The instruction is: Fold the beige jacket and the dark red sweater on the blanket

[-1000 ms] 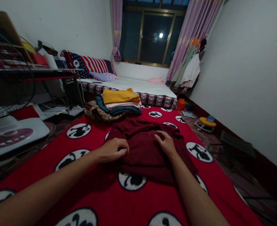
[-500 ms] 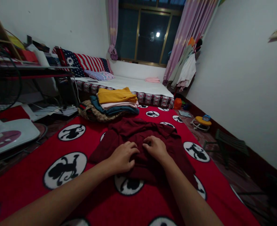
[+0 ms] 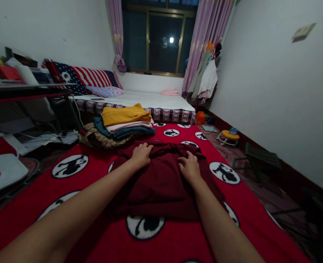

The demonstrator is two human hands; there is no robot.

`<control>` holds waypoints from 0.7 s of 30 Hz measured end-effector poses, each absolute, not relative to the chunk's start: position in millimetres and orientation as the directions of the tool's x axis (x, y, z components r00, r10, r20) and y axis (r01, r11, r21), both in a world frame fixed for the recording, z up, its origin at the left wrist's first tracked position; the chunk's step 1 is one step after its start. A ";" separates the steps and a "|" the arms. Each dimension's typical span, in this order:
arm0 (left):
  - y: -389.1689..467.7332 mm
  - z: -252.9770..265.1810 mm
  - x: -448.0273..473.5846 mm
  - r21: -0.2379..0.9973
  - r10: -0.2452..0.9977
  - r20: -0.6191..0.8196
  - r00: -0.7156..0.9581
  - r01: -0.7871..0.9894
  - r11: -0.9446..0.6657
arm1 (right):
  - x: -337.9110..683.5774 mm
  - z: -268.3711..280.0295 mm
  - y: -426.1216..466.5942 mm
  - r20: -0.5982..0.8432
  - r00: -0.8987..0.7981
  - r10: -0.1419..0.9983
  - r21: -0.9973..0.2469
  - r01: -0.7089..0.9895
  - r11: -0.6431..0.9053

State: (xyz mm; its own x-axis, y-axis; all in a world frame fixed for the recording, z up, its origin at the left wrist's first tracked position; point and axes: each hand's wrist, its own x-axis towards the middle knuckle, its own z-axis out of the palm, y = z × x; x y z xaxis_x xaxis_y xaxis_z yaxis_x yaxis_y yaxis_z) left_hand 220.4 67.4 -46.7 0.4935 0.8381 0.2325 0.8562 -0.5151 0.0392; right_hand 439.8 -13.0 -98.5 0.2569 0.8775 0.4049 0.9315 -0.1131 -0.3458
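A maroon garment (image 3: pixel 158 182) lies spread and partly wrinkled over the red blanket with round monkey prints (image 3: pixel 95 223). My left hand (image 3: pixel 142 155) rests on its far left part, palm down, fingers stretched out over the cloth. On the right half of the same garment lies my right hand (image 3: pixel 191 168), with its fingers apart and the thumb to the left. Both hands touch the cloth, and neither is closed round a fold that I can see. The garment's collar and sleeves cannot be made out clearly.
Just beyond the garment, a stack of folded clothes (image 3: pixel 125 118), mustard on top, sits beside a tan woven item (image 3: pixel 95 137). A cluttered desk (image 3: pixel 27 89) stands left. A bed (image 3: pixel 139 96) lies under the window. Right are a yellow-topped stool (image 3: pixel 228 136) and a dark folding stool (image 3: pixel 260 157).
My hands have moved farther out and apart, the left toward the garment's far left edge. Its near part now lies flatter. The camera view has turned slightly to the right.
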 end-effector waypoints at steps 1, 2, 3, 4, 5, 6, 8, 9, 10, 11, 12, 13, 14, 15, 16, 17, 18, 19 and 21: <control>73.1 -47.7 220.2 0.033 0.843 0.230 0.486 0.862 -0.506 | 441.2 -100.5 -11.8 0.394 0.261 0.881 -0.335 0.934 -0.127; 77.9 -47.3 219.4 0.032 0.846 0.233 0.481 0.865 -0.500 | 442.2 -101.9 -10.3 0.381 0.272 0.884 -0.336 0.931 -0.142; 81.8 -45.6 218.1 0.030 0.848 0.234 0.476 0.868 -0.496 | 443.1 -102.6 -8.6 0.370 0.289 0.883 -0.351 0.924 -0.155; 84.7 -42.6 216.5 0.037 0.851 0.238 0.469 0.871 -0.491 | 444.2 -102.5 -6.9 0.371 0.310 0.875 -0.380 0.911 -0.161; 86.7 -38.4 214.5 0.058 0.855 0.253 0.452 0.876 -0.480 | 445.8 -101.5 -5.4 0.391 0.334 0.858 -0.422 0.893 -0.155; 87.8 -32.9 212.4 0.096 0.860 0.286 0.423 0.880 -0.465 | 447.8 -99.5 -4.2 0.433 0.362 0.825 -0.470 0.872 -0.135; 87.0 -19.3 207.4 0.204 0.858 0.386 0.340 0.875 -0.439 | 453.2 -93.1 -3.4 0.561 0.431 0.707 -0.557 0.828 -0.063; 85.0 -11.8 204.6 0.259 0.845 0.442 0.299 0.860 -0.440 | 456.2 -89.1 -3.9 0.622 0.464 0.630 -0.585 0.811 -0.019; 81.9 -4.3 201.4 0.301 0.826 0.495 0.268 0.839 -0.453 | 459.2 -85.1 -4.9 0.670 0.492 0.555 -0.603 0.798 0.020; 77.6 2.6 197.9 0.325 0.802 0.540 0.256 0.816 -0.479 | 462.1 -81.4 -6.3 0.704 0.517 0.487 -0.614 0.788 0.051; 72.0 8.5 194.0 0.334 0.775 0.576 0.261 0.790 -0.514 | 464.9 -78.5 -7.9 0.722 0.543 0.429 -0.625 0.777 0.069; 65.2 13.0 189.6 0.331 0.747 0.602 0.281 0.764 -0.554 | 467.6 -76.5 -9.5 0.723 0.572 0.388 -0.643 0.762 0.073; 57.3 15.8 184.7 0.318 0.723 0.612 0.320 0.737 -0.596 | 470.3 -75.4 -11.1 0.704 0.609 0.365 -0.672 0.738 0.064; 48.5 16.9 179.4 0.300 0.707 0.599 0.377 0.713 -0.634 | 473.1 -75.2 -12.5 0.663 0.657 0.358 -0.714 0.699 0.039; 39.1 16.4 173.9 0.280 0.699 0.558 0.448 0.691 -0.666 | 475.9 -75.6 -13.8 0.605 0.711 0.358 -0.762 0.647 0.002; 29.4 14.8 168.2 0.268 0.701 0.487 0.522 0.675 -0.688 | 478.6 -76.1 -14.9 0.542 0.762 0.356 -0.806 0.590 -0.036; 19.8 12.5 162.8 0.270 0.708 0.384 0.593 0.661 -0.700 | 481.0 -76.4 -15.8 0.490 0.799 0.349 -0.838 0.542 -0.065; 10.8 10.1 158.2 0.287 0.712 0.256 0.654 0.652 -0.702 | 483.0 -76.2 -16.6 0.463 0.821 0.333 -0.854 0.514 -0.080; -4.4 6.5 152.7 0.346 0.699 0.016 0.715 0.652 -0.675 | 484.5 -74.0 -17.5 0.489 0.823 0.288 -0.845 0.529 -0.078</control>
State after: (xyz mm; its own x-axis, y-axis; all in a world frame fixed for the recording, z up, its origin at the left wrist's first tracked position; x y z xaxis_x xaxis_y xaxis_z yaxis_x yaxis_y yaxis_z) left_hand 152.7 -4.4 6.5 0.7146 0.6993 0.0165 0.6521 -0.6745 0.3460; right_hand 484.5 -17.5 -74.0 0.8234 0.2885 0.4888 0.5289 -0.0776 -0.8451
